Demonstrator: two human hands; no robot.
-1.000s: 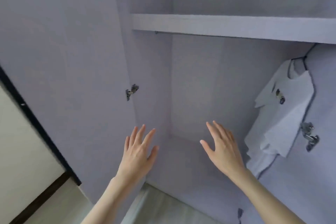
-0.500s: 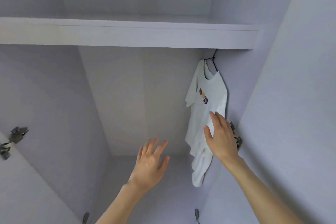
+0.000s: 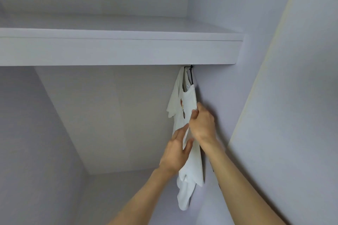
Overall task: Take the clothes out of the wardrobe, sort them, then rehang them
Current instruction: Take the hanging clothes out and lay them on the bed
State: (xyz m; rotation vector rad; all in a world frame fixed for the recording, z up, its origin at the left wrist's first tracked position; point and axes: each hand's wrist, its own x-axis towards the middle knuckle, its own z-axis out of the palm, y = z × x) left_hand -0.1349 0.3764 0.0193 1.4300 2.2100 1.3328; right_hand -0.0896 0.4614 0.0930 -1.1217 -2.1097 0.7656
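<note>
A: Wardrobe [image 3: 102, 115] contents?
B: One white shirt [image 3: 184, 107], on a black hanger [image 3: 190, 74] under the shelf [image 3: 117, 51], far right, against the side wall. Shelf top held nothing visible.
A: Hands?
B: Right hand [image 3: 203, 124] was curled, gripping the shirt's edge mid-height. Left hand [image 3: 176, 153] sat just below it, fingers straight and loosely spread, touching the fabric.
A: Print?
B: Small, on the chest. Too small to read.

White T-shirt [image 3: 190, 160] on black hanger [image 3: 190, 73], wardrobe's [image 3: 117, 52] right corner.
</note>
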